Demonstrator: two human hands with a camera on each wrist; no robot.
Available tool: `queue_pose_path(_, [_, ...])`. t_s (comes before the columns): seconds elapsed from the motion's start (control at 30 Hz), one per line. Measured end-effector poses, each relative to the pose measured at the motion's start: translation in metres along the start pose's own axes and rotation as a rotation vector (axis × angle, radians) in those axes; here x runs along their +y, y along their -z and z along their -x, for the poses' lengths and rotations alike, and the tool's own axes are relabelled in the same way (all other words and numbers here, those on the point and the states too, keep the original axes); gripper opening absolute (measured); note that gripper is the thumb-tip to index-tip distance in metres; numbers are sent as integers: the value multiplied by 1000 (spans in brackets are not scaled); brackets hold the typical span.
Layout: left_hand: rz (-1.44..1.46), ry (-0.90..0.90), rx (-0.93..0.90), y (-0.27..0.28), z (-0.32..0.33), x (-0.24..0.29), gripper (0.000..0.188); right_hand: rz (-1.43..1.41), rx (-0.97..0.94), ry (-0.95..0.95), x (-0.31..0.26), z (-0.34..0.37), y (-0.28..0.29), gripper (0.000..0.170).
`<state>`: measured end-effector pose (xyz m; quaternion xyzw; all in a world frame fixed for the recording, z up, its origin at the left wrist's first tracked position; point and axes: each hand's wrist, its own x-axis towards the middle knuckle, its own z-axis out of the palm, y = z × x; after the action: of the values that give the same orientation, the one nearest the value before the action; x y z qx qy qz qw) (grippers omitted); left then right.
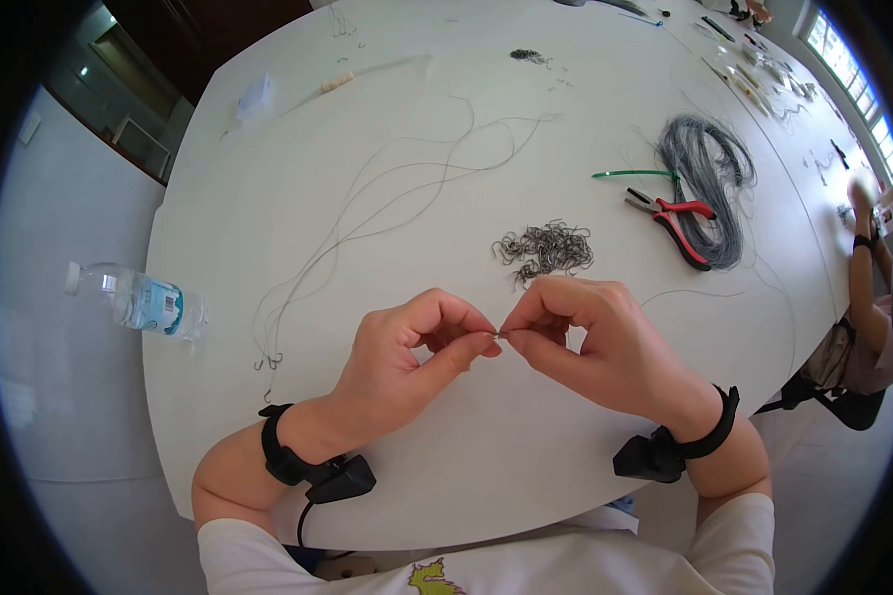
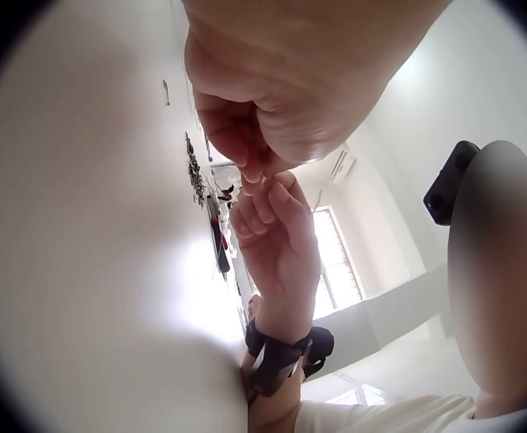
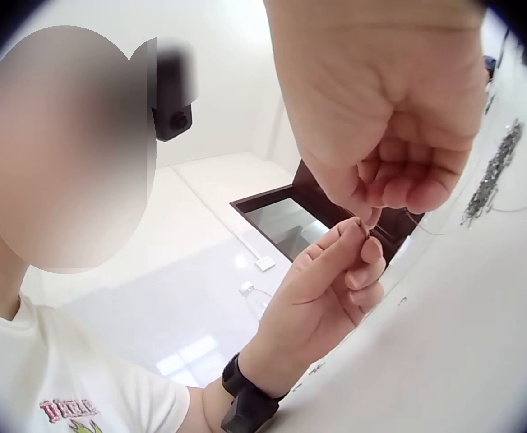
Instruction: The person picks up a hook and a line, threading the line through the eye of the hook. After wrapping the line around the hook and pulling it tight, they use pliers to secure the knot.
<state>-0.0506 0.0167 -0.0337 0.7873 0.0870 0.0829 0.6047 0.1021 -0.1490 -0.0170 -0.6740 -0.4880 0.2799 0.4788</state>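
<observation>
Both hands meet over the near middle of the table, fingertips almost touching. My left hand (image 1: 397, 352) pinches a tiny metal piece (image 1: 498, 335), by its look a fish hook, mostly hidden by the fingertips. Thumb and forefinger of my right hand (image 1: 600, 342) pinch the end of a thin fishing line (image 1: 695, 292), which runs out behind the hand to the right. Just beyond the hands lies a pile of fish hooks (image 1: 551, 248). To the left, several hooks (image 1: 270, 362) lie tied to long looped lines (image 1: 337, 238).
Red-handled pliers (image 1: 680, 223) lie against a grey hank of line (image 1: 734, 188) with a green tie (image 1: 633, 174). A water bottle (image 1: 149, 300) is at the left edge. Farther back are a smaller hook pile (image 1: 529, 56) and a clear box (image 1: 255, 97). Another person's arm (image 1: 868, 268) shows at right.
</observation>
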Motion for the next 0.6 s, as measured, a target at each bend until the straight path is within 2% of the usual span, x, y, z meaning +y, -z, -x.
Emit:
queue_pose_path(0.13, [38,49,-7,0,1,1,6,-52,5,-21,5,1,-1,9])
queue_pose_path(0.6, [24,1,28,-1,3,3,5,-126,23,-65,8,1,-8,8])
